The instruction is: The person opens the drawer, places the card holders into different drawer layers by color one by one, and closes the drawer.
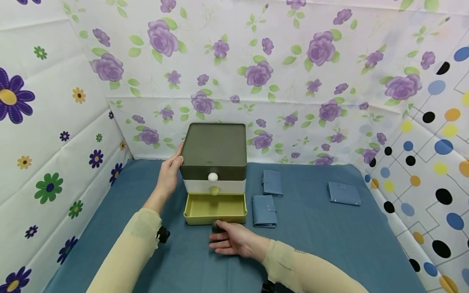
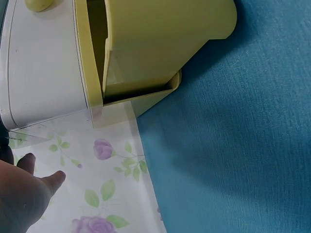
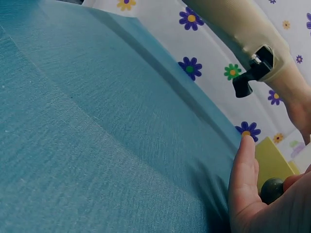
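Observation:
A small chest of drawers (image 1: 214,144) with a dark olive top stands near the back wall. Its top drawer front has a white knob (image 1: 213,177), and the white middle one has a yellow-green knob (image 1: 214,190). The yellow-green bottom drawer (image 1: 192,219) is pulled out, with nothing seen inside. My left hand (image 1: 169,175) rests against the chest's left side, thumb near the front corner. With thumb and fingers, my right hand (image 1: 236,240) pinches the dark green knob (image 3: 272,190) of the bottom drawer; its other fingers stretch out below.
Right of the chest lie two blue wallets, one wallet (image 1: 272,183) behind the other wallet (image 1: 264,211). A third wallet (image 1: 344,193) lies farther right. Blue cloth (image 1: 311,244) covers the table, and patterned sheets (image 1: 234,81) hang around three sides.

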A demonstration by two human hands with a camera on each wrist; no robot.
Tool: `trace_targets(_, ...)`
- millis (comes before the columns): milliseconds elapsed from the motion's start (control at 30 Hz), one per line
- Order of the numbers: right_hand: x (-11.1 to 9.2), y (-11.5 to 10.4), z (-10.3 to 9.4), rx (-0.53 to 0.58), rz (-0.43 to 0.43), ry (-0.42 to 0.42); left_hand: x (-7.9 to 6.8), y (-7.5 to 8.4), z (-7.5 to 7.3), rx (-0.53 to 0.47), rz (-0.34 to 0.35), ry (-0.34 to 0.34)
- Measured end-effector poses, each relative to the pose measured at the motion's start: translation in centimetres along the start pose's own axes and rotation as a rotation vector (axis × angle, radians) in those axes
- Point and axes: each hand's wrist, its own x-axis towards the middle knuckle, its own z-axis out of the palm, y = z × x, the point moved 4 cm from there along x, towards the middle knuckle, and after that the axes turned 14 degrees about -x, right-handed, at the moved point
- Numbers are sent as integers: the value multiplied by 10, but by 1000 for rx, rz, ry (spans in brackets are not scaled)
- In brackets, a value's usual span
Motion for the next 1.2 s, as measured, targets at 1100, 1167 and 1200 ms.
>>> trace_targets(1100, -20, -6, -16, -343, -37, -167, 1, -1, -1, -26, 10, 4)
trace_targets(1167, -22, -7, -23, -409, -57, -202, 1, -1, 0, -29, 9, 1)
trace_targets(1200, -25, -8, -27, -444, -65, -223, 1, -2, 0, -27, 9, 0)
